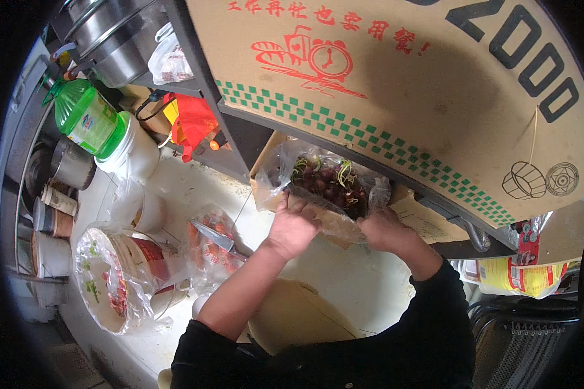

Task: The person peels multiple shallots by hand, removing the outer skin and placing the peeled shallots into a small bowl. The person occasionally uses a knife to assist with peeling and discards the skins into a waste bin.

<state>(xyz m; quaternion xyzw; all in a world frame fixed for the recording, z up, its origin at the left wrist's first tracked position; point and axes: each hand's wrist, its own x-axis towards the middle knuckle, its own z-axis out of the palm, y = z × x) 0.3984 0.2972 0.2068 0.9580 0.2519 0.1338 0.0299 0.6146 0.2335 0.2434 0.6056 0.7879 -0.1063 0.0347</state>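
Under the shelf, a cardboard box (262, 188) holds dark reddish bulbs (327, 184), probably onions, with pale green sprouts. A clear plastic liner (340, 224) folds over the front rim of this box. My left hand (292, 228) grips the liner at the near rim, its index finger stretched up along the edge. Farther right, my right hand (387, 230) has its fingers closed on the same liner. Part of the bulbs is hidden beneath the shelf edge and the plastic.
A large printed carton (394, 97) stands on the shelf above. On the floor to the left are a knife (214, 235) on a plastic bag of carrots (219, 262) and a bag-lined bucket (97, 233) with scraps. A green liquid bottle (88, 119) tops white buckets (138, 150).
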